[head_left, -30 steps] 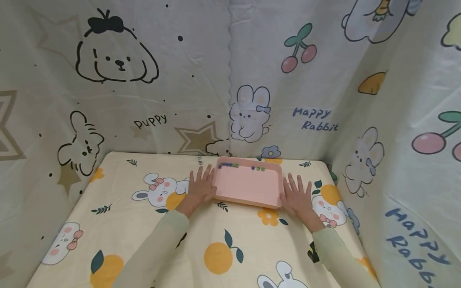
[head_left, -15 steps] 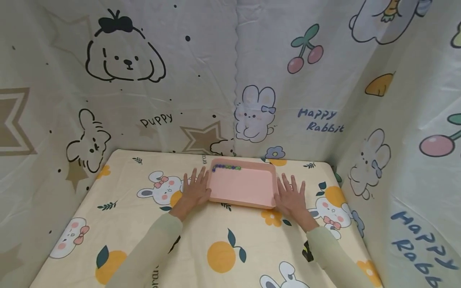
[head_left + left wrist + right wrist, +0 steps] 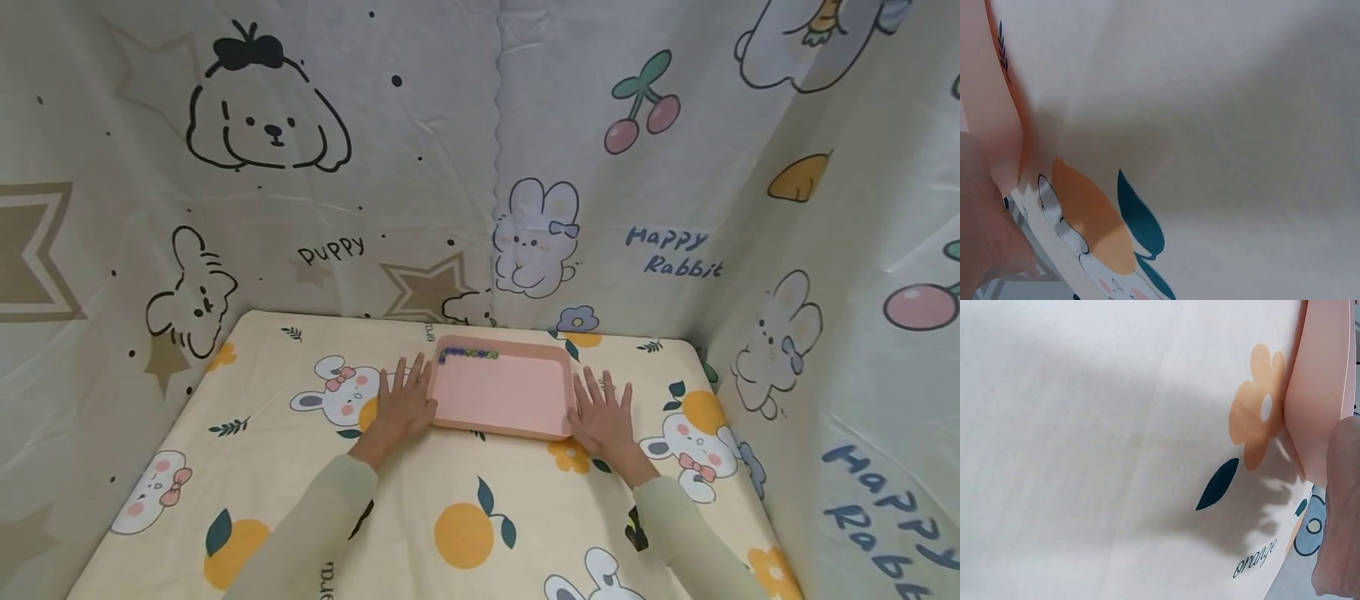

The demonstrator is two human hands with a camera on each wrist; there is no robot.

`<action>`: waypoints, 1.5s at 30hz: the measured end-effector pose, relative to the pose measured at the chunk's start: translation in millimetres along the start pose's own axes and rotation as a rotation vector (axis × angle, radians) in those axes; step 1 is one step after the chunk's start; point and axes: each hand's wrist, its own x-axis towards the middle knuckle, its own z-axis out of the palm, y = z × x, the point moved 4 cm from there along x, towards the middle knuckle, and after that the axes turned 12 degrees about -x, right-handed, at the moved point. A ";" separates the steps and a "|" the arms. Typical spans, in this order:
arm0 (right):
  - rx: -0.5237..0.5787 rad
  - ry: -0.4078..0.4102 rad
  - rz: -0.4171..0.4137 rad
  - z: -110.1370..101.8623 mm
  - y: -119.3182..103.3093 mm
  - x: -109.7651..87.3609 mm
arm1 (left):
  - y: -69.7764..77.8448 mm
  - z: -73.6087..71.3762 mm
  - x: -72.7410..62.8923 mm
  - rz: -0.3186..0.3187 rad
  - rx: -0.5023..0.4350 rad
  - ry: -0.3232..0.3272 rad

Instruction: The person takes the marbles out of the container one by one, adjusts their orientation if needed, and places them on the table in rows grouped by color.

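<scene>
A shallow pink tray (image 3: 502,396) lies near the back of the table in the head view. Several small blue and green beads (image 3: 468,353) form a row along its back wall at the left, with one beside the left corner. My left hand (image 3: 403,408) touches the tray's left side, fingers straight and spread. On the opposite side my right hand (image 3: 603,421) touches the tray in the same way. Both wrist views show a tray corner, its wall (image 3: 997,106) on the left and its wall (image 3: 1319,394) on the right, with part of each hand beside it.
A cream cloth (image 3: 390,533) printed with oranges and rabbits covers the table. Printed fabric walls (image 3: 420,108) rise behind it and at both sides. The right wall (image 3: 847,392) stands not far from my right hand.
Beads at the tray's back right have moved left and joined the others in one row. The tray and both hands have shifted slightly left and toward me on the cloth.
</scene>
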 end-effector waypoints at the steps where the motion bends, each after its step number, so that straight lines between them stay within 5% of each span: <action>1: -0.001 0.000 0.002 0.7 0.2 -0.5 | -0.4 1.8 -0.2 -0.002 -0.003 0.002; 24: 0.035 0.028 0.015 5.3 -1.5 -0.9 | -8.1 19.5 -7.5 -0.007 -0.042 0.051; 45: 0.030 0.030 0.007 9.5 -3.0 1.3 | -5.3 10.7 -4.5 -0.014 -0.082 0.046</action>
